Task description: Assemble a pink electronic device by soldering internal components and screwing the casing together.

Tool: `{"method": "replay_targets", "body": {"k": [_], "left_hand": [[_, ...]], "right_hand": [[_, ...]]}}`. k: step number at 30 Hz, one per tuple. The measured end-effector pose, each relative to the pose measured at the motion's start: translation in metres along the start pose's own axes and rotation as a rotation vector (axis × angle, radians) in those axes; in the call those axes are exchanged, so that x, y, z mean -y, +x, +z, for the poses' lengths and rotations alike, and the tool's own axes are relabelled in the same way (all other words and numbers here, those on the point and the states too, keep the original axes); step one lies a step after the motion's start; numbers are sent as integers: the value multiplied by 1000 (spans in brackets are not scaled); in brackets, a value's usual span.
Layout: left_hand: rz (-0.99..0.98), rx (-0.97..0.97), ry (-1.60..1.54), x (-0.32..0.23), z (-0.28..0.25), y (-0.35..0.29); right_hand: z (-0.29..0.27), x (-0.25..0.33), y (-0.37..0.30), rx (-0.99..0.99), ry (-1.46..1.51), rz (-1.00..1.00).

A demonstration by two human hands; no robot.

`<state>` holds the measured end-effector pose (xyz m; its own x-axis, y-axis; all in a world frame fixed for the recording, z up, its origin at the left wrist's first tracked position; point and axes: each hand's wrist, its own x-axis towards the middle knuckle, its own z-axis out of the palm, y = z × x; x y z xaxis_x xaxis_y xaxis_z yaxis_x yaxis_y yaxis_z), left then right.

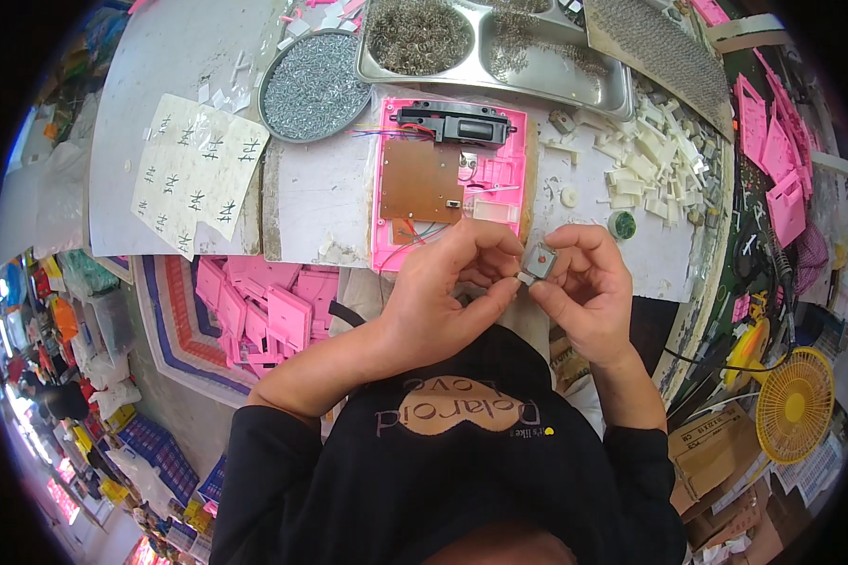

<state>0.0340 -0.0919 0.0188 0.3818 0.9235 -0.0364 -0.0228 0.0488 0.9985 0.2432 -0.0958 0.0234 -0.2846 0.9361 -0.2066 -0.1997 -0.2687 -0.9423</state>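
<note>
My right hand (589,292) pinches a small grey boxy part (541,260) with a red spot, between thumb and fingers. My left hand (466,282) is closed beside it, its thumb and forefinger on a small white plastic piece (526,279) at the grey part's lower edge. Both hands are just over the table's near edge. Behind them lies an open pink plastic housing (492,171), holding a brown circuit board (419,179) and a black module (462,126) along its far side. Thin coloured wires come out near the board.
At the back stand a round tray (267,111) of screws and a metal compartment tray (480,77) of springs. White plastic parts (645,155) are heaped at right, near a green round tub (622,224). Pink panels (288,315) fill a basket at left; a yellow fan (795,405) stands right.
</note>
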Motion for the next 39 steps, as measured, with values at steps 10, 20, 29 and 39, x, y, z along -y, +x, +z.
{"method": "replay_targets", "body": {"k": [10, 20, 29, 39], "left_hand": [[517, -183, 485, 12, -2, 11], [412, -67, 302, -1, -12, 9], [427, -129, 388, -5, -9, 4], [406, -213, 360, 4, -11, 8]], "right_hand": [[-12, 16, 21, 115, -766, -546], [1, 23, 11, 118, -777, -659], [1, 11, 11, 87, -838, -836], [-11, -12, 22, 43, -853, -872]]}}
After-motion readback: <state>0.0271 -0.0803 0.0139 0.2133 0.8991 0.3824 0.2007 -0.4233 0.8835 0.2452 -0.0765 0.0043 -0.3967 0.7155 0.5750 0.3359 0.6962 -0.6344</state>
